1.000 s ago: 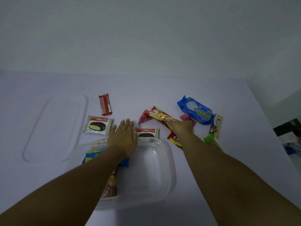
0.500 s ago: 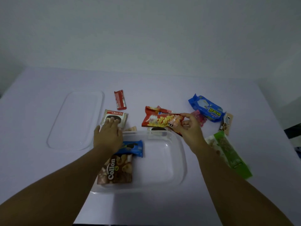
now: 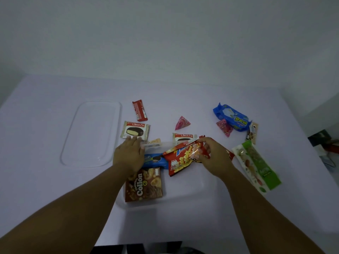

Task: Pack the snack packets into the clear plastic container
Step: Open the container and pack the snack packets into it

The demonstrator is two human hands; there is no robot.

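Note:
The clear plastic container (image 3: 185,197) sits on the table in front of me. Inside it lie a brown Collon box (image 3: 144,185) and a blue cookie packet (image 3: 156,160). My right hand (image 3: 212,158) grips a red-and-yellow chip packet (image 3: 183,158) and holds it over the container's middle. My left hand (image 3: 129,154) rests at the container's far left rim, fingers spread, its fingertips touching a Choco Pie packet (image 3: 135,130). A second Choco Pie (image 3: 184,136) lies just behind the far rim.
The clear lid (image 3: 91,132) lies to the left. Loose on the table are a red bar (image 3: 139,110), a pink triangular packet (image 3: 181,123), a blue packet (image 3: 232,118), a small pink packet (image 3: 224,127), a green nut packet (image 3: 256,164) and a small brown packet (image 3: 252,133).
My right hand has carried the chip packet from behind the far rim down over the container. My left hand has stayed near the left Choco Pie. The pink triangular packet is uncovered.

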